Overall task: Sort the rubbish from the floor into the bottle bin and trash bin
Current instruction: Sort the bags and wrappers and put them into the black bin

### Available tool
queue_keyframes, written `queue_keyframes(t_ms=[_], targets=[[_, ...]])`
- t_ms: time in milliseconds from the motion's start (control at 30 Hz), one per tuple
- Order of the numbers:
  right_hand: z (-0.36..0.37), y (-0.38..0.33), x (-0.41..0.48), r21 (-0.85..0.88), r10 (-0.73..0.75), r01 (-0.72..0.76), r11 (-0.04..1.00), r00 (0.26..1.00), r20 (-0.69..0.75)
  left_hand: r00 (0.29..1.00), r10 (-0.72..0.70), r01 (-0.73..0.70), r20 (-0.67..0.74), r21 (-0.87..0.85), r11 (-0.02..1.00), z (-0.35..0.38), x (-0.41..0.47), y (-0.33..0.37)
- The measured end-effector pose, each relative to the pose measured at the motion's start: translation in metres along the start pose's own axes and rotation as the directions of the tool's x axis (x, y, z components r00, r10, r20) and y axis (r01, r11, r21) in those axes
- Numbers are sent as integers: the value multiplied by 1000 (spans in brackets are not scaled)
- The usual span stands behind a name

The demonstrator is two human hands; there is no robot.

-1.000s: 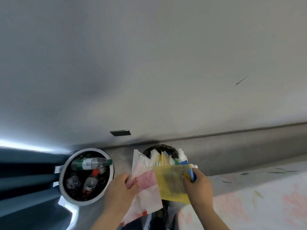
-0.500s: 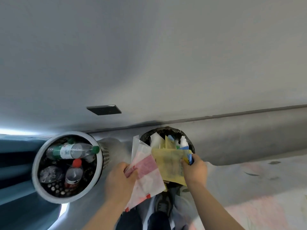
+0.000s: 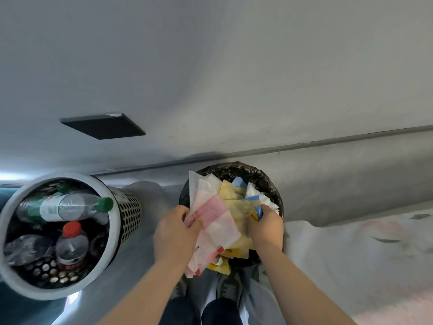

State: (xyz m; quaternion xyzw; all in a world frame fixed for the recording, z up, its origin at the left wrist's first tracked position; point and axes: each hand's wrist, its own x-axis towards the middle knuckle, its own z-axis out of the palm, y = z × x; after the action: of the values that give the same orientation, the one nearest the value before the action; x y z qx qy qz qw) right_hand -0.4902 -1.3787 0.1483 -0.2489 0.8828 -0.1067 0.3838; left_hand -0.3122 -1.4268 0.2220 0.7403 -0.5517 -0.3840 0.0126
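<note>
The bottle bin [image 3: 114,231] is standing left of the trash bin [image 3: 234,166], both at the floor's [image 3: 150,254] far edge against the wall [image 3: 210,66]. Bottles [image 3: 68,206] are lying inside the bottle bin. The left hand [image 3: 174,233] and right hand [image 3: 267,227] are holding wrappers [image 3: 218,214] over the trash bin.

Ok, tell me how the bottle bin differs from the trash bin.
The bottle bin has perforated walls and a white rim; the trash bin is lined with a black bag. The bottle bin holds plastic bottles; the trash bin holds paper rubbish. The left hand and right hand hold wrappers over the trash bin, not the bottle bin. Both are round and open-topped.
</note>
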Motion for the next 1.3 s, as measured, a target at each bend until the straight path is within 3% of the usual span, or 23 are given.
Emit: queue_keyframes(t_ms=[333, 633, 833, 1000, 1167, 1233, 1300], targets=[[7, 13, 22, -37, 8, -4, 999, 993, 117, 963, 226, -254, 145, 221, 942, 64, 22, 5], [-4, 11, 20, 25, -51, 47, 999, 985, 166, 972, 179, -216, 151, 290, 932, 97, 50, 2], [-6, 12, 4, -179, -161, 172, 969, 984, 79, 972, 179, -215, 151, 273, 938, 100, 49, -1], [-2, 11, -3, -267, -264, 278, 923, 960, 90, 972, 173, -211, 160, 263, 941, 94, 46, -3], [14, 8, -5, -586, -494, 437, 683, 866, 70, 973, 134, -172, 185, 205, 964, 92, 41, -1], [18, 8, -2, -626, -481, 437, 645, 870, 112, 971, 135, -177, 199, 214, 961, 90, 41, -3], [19, 8, 5, -595, -373, 407, 693, 909, 187, 968, 136, -182, 209, 222, 958, 87, 40, -6]])
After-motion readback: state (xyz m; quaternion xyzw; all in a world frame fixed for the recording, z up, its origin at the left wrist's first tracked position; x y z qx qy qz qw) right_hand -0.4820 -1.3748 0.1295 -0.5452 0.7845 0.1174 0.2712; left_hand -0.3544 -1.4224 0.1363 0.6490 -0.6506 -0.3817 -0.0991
